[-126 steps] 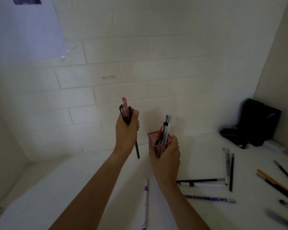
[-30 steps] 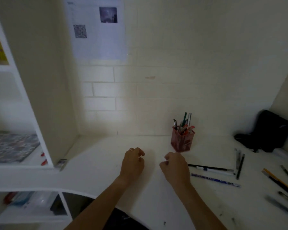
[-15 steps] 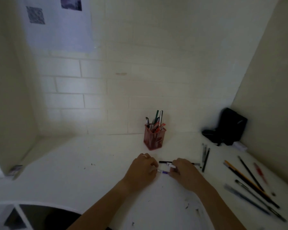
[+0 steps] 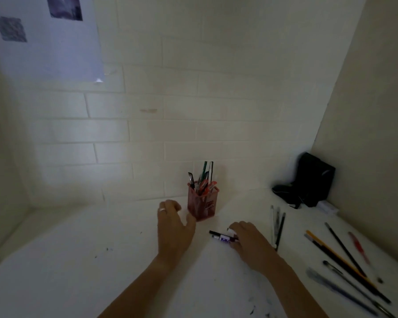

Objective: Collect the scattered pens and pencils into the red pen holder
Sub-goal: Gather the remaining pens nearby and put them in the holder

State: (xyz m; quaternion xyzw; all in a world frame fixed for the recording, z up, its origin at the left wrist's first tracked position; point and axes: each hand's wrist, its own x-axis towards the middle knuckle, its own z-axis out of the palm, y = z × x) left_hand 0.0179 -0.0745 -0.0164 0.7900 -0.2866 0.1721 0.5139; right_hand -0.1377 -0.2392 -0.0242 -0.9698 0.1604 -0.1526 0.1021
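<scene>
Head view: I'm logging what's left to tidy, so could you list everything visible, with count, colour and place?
Pen holder: one, red, upright near the back wall, already holding several pens.
Pens by the right hand: at least two, black and purple-white, on the desk.
Pen trio: three, dark and pale, lying right of the hands.
Scattered pens and pencils: about seven, black, orange, red, blue, far right.
Black bag: one, back right corner.
Paper sheet: one, white, on the wall, top left.
Left hand: open, beside the holder.
Right hand: closed on the pens.
</scene>
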